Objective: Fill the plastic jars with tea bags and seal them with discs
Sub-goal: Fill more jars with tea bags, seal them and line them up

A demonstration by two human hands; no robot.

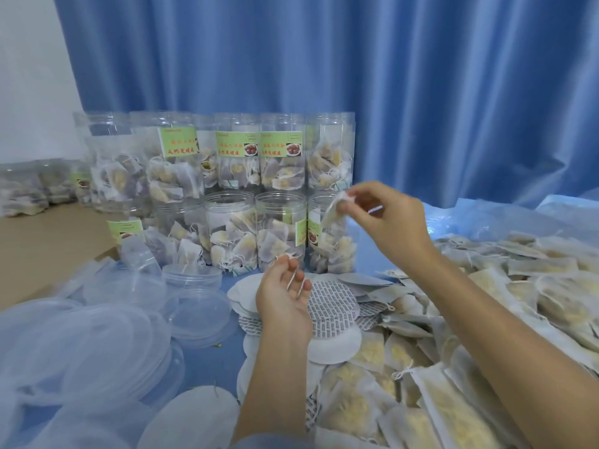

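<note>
Head view shows the right hand (385, 218) pinching a tea bag (334, 210) above the rightmost front jar (330, 234), left hand (285, 294) open and empty, jars part-filled, discs (332, 301) unused on the surface.

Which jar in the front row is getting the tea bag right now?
The rightmost front jar: the right hand holds a tea bag over its open mouth.

Your single head camera looks forward and down, close over the surface (207, 361), facing the blue curtain (356, 76) behind.
</note>
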